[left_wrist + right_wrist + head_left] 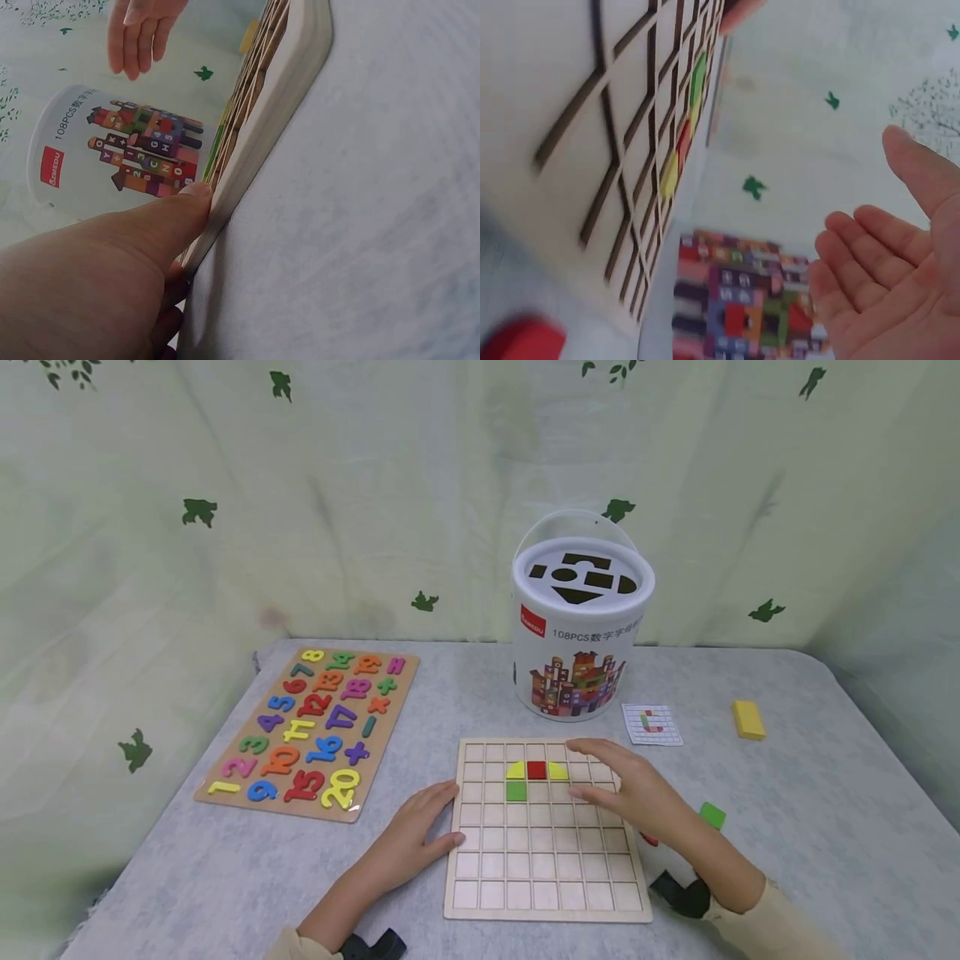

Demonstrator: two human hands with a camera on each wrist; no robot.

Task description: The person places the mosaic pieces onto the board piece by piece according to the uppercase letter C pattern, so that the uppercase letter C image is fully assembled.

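Note:
A wooden grid board (551, 893) lies on the table, its upper cells holding a red square (536, 770) between two yellow rounded pieces (516, 770) and a green square (516, 791) below the left one. My left hand (408, 831) touches the board's left edge with fingertips and thumb; the left wrist view shows the thumb (161, 221) against the rim. Over the board's upper right is my right hand (637, 789), thumb and fingers spread apart. Its palm (900, 300) holds nothing in the right wrist view. Past the board's right edge, a red piece (649, 839) is partly hidden by that hand.
Behind the board stands a white lidded bucket (577, 635). A pattern card (652, 725) and a yellow block (748, 720) lie to its right. One loose green square (712, 815) sits beside the right forearm. The number puzzle board (300, 752) lies at left.

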